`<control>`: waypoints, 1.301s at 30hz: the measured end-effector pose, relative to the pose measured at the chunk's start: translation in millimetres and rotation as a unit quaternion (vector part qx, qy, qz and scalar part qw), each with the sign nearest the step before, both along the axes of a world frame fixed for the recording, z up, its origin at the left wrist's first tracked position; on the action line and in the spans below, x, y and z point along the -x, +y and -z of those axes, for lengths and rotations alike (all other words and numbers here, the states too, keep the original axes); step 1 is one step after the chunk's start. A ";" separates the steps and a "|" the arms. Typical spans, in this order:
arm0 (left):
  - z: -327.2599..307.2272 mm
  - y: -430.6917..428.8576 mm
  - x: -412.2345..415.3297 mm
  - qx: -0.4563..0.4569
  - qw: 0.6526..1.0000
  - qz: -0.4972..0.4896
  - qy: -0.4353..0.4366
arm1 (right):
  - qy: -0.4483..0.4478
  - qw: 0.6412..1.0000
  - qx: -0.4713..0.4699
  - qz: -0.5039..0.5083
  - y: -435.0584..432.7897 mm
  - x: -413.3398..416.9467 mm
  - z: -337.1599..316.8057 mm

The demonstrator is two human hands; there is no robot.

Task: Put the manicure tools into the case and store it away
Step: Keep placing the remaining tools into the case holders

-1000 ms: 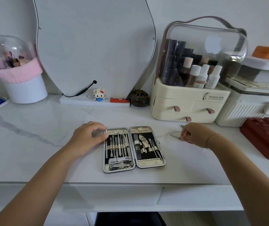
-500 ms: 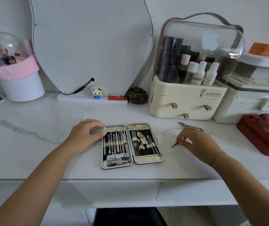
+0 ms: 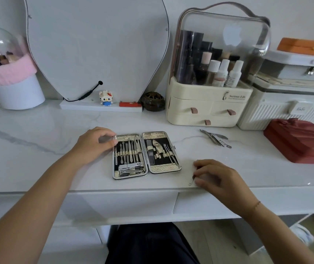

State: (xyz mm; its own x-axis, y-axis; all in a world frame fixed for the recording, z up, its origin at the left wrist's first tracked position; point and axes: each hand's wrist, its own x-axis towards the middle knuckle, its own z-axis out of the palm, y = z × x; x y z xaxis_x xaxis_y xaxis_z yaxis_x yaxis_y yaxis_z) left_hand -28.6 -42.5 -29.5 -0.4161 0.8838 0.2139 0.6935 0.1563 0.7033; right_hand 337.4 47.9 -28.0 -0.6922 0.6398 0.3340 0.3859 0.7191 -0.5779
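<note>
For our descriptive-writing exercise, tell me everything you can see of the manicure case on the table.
The manicure case lies open flat on the white marble-look table, two hinged rectangular halves with shiny metal rims, black lining and gold textured end strips. Gold loops hold slim steel tools in both halves, with clippers at the left half's bottom. The left hand touches its top left corner.

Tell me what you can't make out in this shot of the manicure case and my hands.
Head view only.
- The thin tool: the right hand covers all but its tip; type unclear.
- The left hand: something silvery under its curled fingers at the corner of the case, blurred.
- The loose tools near the organiser: overlapping, count unclear.
- Free loops in the case: too small.
</note>
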 end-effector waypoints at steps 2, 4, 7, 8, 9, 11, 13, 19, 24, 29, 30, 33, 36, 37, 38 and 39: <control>0.3 -0.1 -0.1 0.002 1.000 -0.002 0.000 | 0.008 0.999 0.002 0.040 -3.2 4.9 1.3; 0.2 0.0 0.0 0.001 1.000 -0.002 0.000 | 0.051 0.993 -0.003 0.108 -8.5 10.2 -0.9; 0.7 0.7 -0.1 0.000 1.000 -0.006 0.004 | 0.171 0.961 0.075 0.202 -31.3 12.1 -8.9; 0.7 1.0 -0.2 0.000 1.000 -0.007 0.005 | 0.208 0.943 0.154 0.210 -42.2 11.8 -10.8; 0.8 1.1 0.1 0.000 1.000 -0.008 0.005 | 0.232 0.917 0.249 0.206 -53.5 11.5 -11.0; 0.8 1.0 0.6 -0.001 1.000 -0.007 0.006 | 0.232 0.848 0.437 0.187 -71.1 13.4 -6.0; 1.1 0.7 1.4 0.000 1.000 -0.005 0.009 | 0.206 0.781 0.561 0.179 -77.8 19.6 1.1; 1.3 1.6 0.1 0.004 1.000 -0.012 0.020 | 0.202 0.690 0.669 0.190 -65.5 38.3 3.9; 0.9 0.9 0.3 0.007 1.000 -0.019 0.018 | 0.219 0.667 0.685 0.193 -65.4 41.0 -0.8; 0.5 0.6 -1.9 0.002 1.000 -0.018 0.007 | 0.237 0.677 0.673 0.181 -70.2 37.7 -3.3; 0.4 0.8 -2.2 0.004 1.000 -0.016 0.005 | 0.242 0.682 0.667 0.179 -71.5 36.6 -5.1; -3.2 -2.4 -6.4 -0.004 0.999 -0.031 -0.019 | 0.245 0.722 0.629 0.152 -79.3 34.1 -13.3; -18.7 -10.7 -21.6 -0.099 0.993 -0.070 0.004 | 0.234 0.782 0.573 0.079 -90.2 39.8 -28.8; -27.9 -13.1 -31.2 -0.131 0.989 -0.069 -0.016 | 0.226 0.804 0.547 0.054 -91.9 45.8 -35.6; -38.2 -15.7 -44.3 -0.139 0.987 -0.052 -0.065 | 0.219 0.826 0.518 0.033 -91.9 53.6 -42.5; -48.0 -18.3 -58.8 -0.124 0.984 -0.016 -0.127 | 0.213 0.843 0.493 0.016 -90.3 62.5 -48.4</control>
State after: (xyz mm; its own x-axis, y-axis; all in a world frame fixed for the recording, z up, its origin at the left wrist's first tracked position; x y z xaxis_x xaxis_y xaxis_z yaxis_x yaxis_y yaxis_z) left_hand 30.2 -60.8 18.5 -0.5105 0.8033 0.3067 0.4881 -0.0230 0.8725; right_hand 275.0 -42.4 20.4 -0.6214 0.7676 -0.1570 0.0014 -0.1993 -0.9799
